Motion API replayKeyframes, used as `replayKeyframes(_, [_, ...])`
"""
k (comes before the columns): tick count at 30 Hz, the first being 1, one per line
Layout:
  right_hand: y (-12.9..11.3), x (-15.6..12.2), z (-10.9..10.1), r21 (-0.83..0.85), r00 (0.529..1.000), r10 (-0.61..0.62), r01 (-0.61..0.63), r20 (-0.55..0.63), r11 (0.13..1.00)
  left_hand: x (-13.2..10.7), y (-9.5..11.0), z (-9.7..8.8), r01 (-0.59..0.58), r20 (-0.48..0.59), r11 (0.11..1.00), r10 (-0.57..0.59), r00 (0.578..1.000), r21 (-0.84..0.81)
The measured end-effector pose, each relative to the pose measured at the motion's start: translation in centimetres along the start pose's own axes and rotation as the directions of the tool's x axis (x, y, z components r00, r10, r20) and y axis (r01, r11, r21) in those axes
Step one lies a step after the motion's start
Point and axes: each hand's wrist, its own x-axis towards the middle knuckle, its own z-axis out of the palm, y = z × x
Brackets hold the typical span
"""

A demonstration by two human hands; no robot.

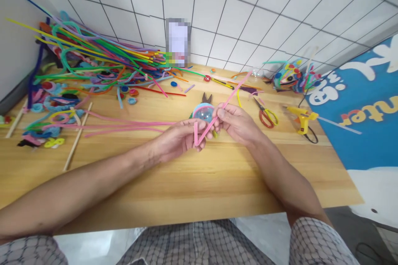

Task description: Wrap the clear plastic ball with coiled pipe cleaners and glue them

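Observation:
A pink pipe cleaner is held between both hands above the table, folded into a narrow V at its lower end. My left hand pinches it close to the bend. Higher up, the fingers of my right hand close on the same strand, and its straight free end points up to the right. Just behind the hands lie a clear ball with a light-blue and pink band and a pair of pliers, jaws pointing away; the pliers' handles are mostly hidden.
A large heap of coloured pipe cleaners covers the back left. Several pink strands lie left of my hands, near a wooden stick. To the right are scissors, a yellow glue gun and decorated balls. A phone leans on the wall.

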Motion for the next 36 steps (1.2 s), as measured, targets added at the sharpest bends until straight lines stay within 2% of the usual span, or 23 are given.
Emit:
replayKeyframes(8, [0.3, -0.2, 0.2, 0.001, 0.999, 0.005, -0.005, 0.045, 1.000, -0.1, -0.4, -0.2, 0.109, 0.033, 0.994, -0.109, 0.994, 0.008])
replayKeyframes(23, [0.7, -0.4, 0.6, 0.066, 0.995, 0.011, -0.018, 0.095, 0.998, -0.3, -0.4, 0.0, 0.127, -0.017, 0.990, -0.127, 0.992, 0.059])
replayKeyframes(30, [0.9, -0.4, 0.6, -0.012, 0.992, 0.000, 0.002, 0.128, 1.000, -0.4, -0.4, 0.2, 0.159, 0.020, 0.981, -0.162, 0.987, 0.107])
replayKeyframes(36, [0.7, -0.6, 0.7, -0.152, 0.972, 0.022, 0.014, 0.233, 0.988, -0.3, -1.1, 0.1, 0.194, 0.065, 0.976, -0.201, 0.977, 0.102])
